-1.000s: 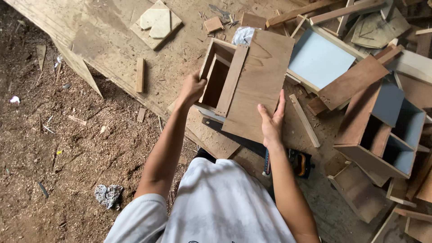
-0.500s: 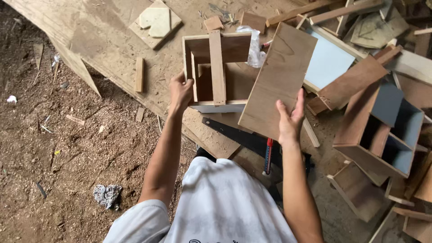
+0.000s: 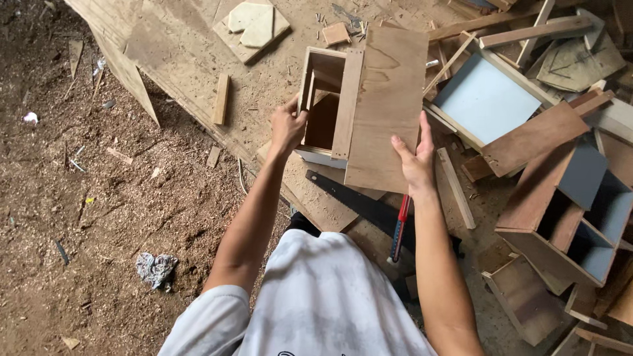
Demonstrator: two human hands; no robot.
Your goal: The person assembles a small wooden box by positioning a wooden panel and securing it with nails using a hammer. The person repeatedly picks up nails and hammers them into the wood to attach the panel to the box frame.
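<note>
Floor: sawdust-covered dirt ground fills the left side, strewn with wood chips and splinters.
Far left: a crumpled grey rag lies on the sawdust, near the person's left elbow.
Work surface: a large plywood sheet lies flat on the ground, dusted with shavings; a short wooden stick rests on it, and a small square board with pale pieces on top sits near the upper edge.
Left hand: the left hand grips the left wall of an open wooden box, fingers curled around the edge.
Box: it lies on the plywood sheet at the centre, open side up, with dividers inside.
Panel: a flat brown plywood panel lies over the right half of the box, its lower end reaching toward the person.
Right hand: the right hand is spread wide, palm and fingers pressed flat against the panel's lower right edge.
Below the hands: a dark handsaw lies on the ground, with a red-handled tool across it.
Right: a pale blue board and a pile of similar compartment boxes lie among loose offcuts.
</note>
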